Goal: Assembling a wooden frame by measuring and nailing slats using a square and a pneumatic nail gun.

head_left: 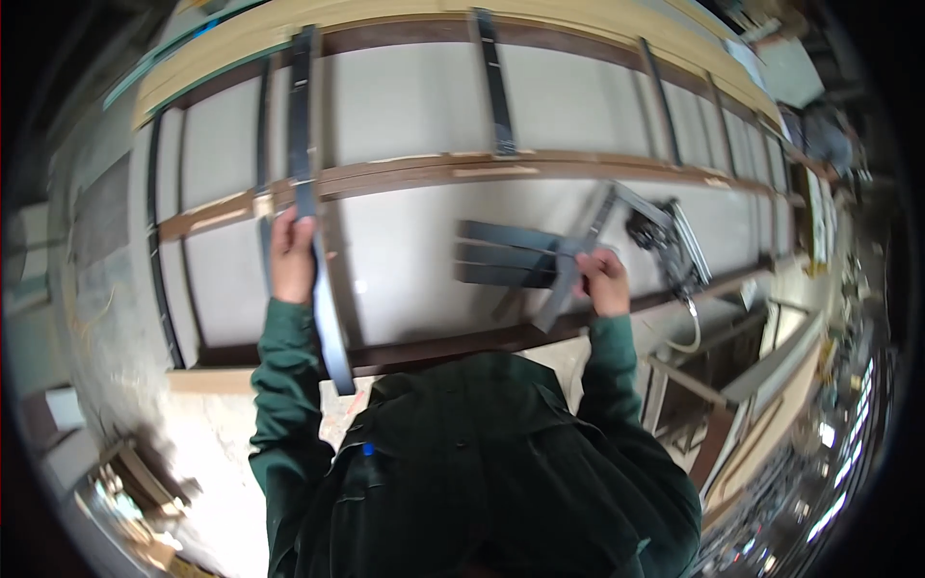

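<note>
My left hand (294,258) is closed around a long dark slat (326,308) that runs across the wooden frame (424,175) and past its near edge. My right hand (603,277) pinches a short grey strip (590,223), tilted and smeared by motion. Just left of that hand lie several short dark slats (506,255), side by side on the pale panel. Beyond the right hand rests a black and silver tool (665,236) that looks like an air nail gun, with a pale hose (692,332) near it.
Dark crossbars (493,87) span the frame over a whitish panel (405,106). Yellowish boards (385,14) line its far side. A smaller open wooden frame (713,395) stands at the near right. Wooden pieces (145,482) lie at the lower left.
</note>
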Demonstrator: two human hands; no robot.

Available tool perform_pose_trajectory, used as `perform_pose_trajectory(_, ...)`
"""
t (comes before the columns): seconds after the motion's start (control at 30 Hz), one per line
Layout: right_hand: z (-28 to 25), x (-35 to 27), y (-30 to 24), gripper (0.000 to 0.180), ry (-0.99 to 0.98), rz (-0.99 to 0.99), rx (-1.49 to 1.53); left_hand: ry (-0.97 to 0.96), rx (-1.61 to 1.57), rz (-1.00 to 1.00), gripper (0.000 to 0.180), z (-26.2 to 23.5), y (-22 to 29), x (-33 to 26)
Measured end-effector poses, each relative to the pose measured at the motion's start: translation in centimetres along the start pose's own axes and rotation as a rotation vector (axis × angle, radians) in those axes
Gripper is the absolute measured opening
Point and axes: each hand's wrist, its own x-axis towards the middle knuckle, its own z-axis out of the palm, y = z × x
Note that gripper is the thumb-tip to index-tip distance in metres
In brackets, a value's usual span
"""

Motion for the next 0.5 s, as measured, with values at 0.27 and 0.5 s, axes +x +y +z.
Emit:
perform_pose_trajectory(0.27,16.6,-2.0,-6.1,0.012,-0.467,-0.154,0.06,-0.022,-0.051,0.033,0.033,0.8,-1.3,0.9)
perform_pose_trajectory(0.5,32.3,0.6,-4.8,0.023,-0.572,-0.12,0.121,0.031,0.122,0.153,0.046,0.2,-1.8,1.3)
